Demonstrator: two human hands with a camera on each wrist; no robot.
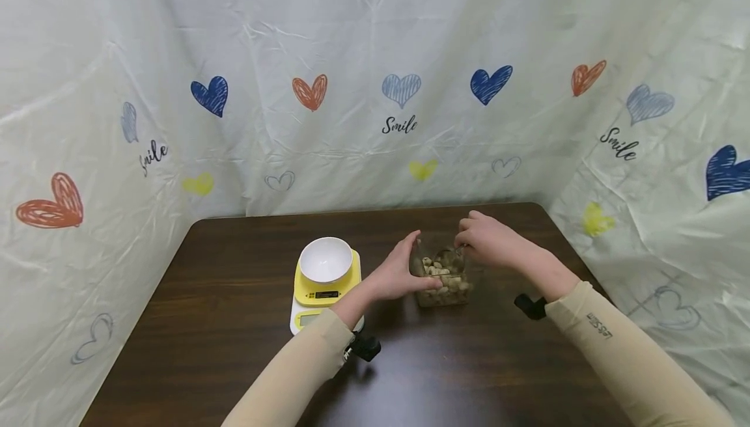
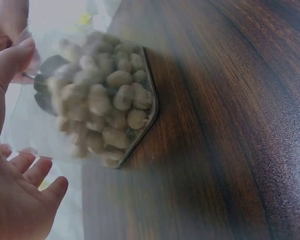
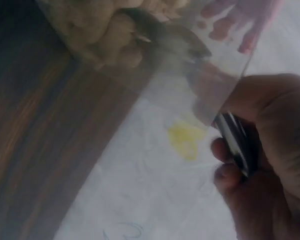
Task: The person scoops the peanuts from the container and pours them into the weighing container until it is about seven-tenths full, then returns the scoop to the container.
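Right hand [image 1: 491,242]: fingers pinching the spoon [image 3: 235,141] by its shiny handle!
Left hand [image 1: 394,276]: fingers spread, thumb opposite, clasping the clear container [image 1: 443,299]
Spoon: head right against the nuts [image 2: 101,102]
Nuts: pale tan, knobbly, heaped inside
Container: angular, on the dark table [image 1: 445,375], right of the yellow scale [image 1: 319,293]

Clear plastic, bright metal, grained wood

The table [image 1: 445,349] looks like dark wood, smooth and semi-glossy. The kitchen scale [image 1: 344,287] seems plastic and fairly smooth; the bowl [image 1: 325,260] on it is smooth too. At three o'clock from the scale, the container [image 1: 443,298] is see-through, apparently plastic, around matt, peanut-like nuts [image 2: 105,95]. The spoon-like utensil's handle [image 3: 235,142] is glossy metal. At twelve o'clock hangs a creased, faintly shiny sheet [image 1: 351,36]. The sleeves [image 1: 621,342] are matt cloth.
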